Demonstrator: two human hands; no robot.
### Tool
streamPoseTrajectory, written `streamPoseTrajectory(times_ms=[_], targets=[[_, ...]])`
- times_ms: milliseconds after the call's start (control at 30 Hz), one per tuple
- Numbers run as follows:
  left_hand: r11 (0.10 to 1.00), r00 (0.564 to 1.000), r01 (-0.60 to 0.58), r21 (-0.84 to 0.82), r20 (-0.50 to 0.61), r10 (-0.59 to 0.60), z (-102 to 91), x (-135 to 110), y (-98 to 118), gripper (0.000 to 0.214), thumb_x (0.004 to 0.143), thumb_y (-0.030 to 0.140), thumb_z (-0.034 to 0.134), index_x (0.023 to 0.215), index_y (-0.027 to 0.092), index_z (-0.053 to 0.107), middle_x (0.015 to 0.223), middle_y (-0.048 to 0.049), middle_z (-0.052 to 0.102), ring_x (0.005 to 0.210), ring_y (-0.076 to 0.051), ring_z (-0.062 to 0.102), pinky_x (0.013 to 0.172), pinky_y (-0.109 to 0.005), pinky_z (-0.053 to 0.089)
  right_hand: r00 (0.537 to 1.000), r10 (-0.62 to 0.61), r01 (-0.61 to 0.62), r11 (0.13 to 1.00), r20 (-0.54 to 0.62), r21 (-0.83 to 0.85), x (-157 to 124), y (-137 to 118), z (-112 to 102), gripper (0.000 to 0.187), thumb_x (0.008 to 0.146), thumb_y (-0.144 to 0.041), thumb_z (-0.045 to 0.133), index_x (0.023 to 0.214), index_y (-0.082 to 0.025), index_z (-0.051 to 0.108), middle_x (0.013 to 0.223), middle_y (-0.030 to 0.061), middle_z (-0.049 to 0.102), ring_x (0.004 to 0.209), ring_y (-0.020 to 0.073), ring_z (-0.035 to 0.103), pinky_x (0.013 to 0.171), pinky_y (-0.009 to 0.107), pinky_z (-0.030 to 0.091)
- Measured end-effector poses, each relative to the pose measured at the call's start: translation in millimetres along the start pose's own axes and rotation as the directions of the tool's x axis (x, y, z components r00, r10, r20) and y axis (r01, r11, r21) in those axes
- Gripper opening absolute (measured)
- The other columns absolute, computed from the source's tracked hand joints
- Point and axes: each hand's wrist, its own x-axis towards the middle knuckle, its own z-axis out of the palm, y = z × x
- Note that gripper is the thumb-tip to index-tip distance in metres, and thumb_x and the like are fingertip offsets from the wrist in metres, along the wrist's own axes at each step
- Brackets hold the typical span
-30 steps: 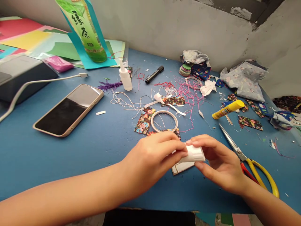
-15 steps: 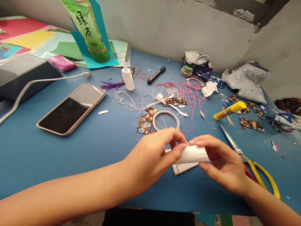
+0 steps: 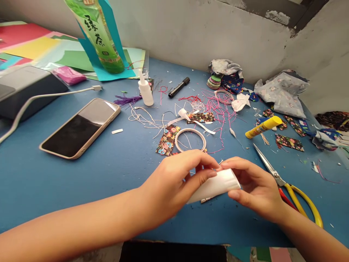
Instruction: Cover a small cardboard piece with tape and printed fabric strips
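Near the front edge, both hands are rolling white paper (image 3: pixel 215 185).
Left hand (image 3: pixel 174 185) and right hand (image 3: pixel 253 187) are pinching it; gentle, even squeezing is probably keeping it tight.

White paper roll (image 3: pixel 215 184), tilted, held just above blue table (image 3: pixel 109 171)

Place: home craft corner.
Evidence: blue table (image 3: pixel 81 174), scissors (image 3: pixel 289 189), glue stick (image 3: pixel 264 126), fabric scraps (image 3: pixel 289 142), coloured paper (image 3: pixel 32 45).
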Motion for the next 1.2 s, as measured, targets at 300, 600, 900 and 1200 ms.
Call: streamPoseTrajectory(times_ms=[300, 600, 900, 1200], targets=[[0.987, 0.988, -0.145, -0.066, -0.065, 0.141, 3.9, 0, 0, 0.010, 0.078, 0.009, 0.071, 0.079, 0.015, 0.064, 0.073, 0.0017, 0.070, 0.066, -0.008, 0.063, 0.060, -0.014, 0.051, 0.996, 0.083, -0.081, 0.991, -0.019, 0.107, 1, -2, 4, 0.036, 0.074, -0.023, 0.079, 0.107, -0.032, 0.067, 0.095, -0.0021, 0.067, 0.079, 0.0094, 0.068, 0.072, 0.016, 0.056], [0.952, 0.950, -0.305, -0.038, -0.081, 0.302, 7.8, -5, -2, 0.013, 0.082, 0.002, 0.064, 0.088, 0.014, 0.064, 0.089, -0.0043, 0.074, 0.082, -0.010, 0.070, 0.079, -0.016, 0.055, 0.989, 0.117, -0.106, 0.988, -0.095, 0.116, 3, -4, 12, 0.031, 0.072, -0.022, 0.080, 0.099, -0.026, 0.066, 0.085, -0.0029, 0.069, 0.076, 0.0103, 0.068, 0.069, 0.017, 0.058], [0.885, 0.911, -0.391, 0.253, -0.031, 0.412, 8.3, -5, -15, 0.011, 0.085, 0.007, 0.063, 0.092, 0.014, 0.064, 0.084, -0.0036, 0.072, 0.081, -0.012, 0.067, 0.079, -0.023, 0.054, 0.974, 0.146, -0.154, 0.988, -0.175, -0.031, 5, 0, 12, 0.031, 0.072, -0.029, 0.080, 0.098, -0.023, 0.065, 0.088, -0.0008, 0.067, 0.077, 0.0124, 0.067, 0.067, 0.020, 0.058], [0.885, 0.922, -0.353, 0.303, -0.048, 0.384, 7.7, -2, -12, 0.007, 0.085, 0.007, 0.063, 0.086, 0.014, 0.064, 0.077, -0.0015, 0.071, 0.073, -0.011, 0.063, 0.072, -0.022, 0.051, 0.973, 0.073, -0.093, 0.992, -0.220, -0.086, 5, 2, 16, 0.034, 0.063, -0.029, 0.085, 0.090, -0.022, 0.066, 0.082, -0.0018, 0.065, 0.073, 0.0125, 0.067, 0.063, 0.020, 0.057]])
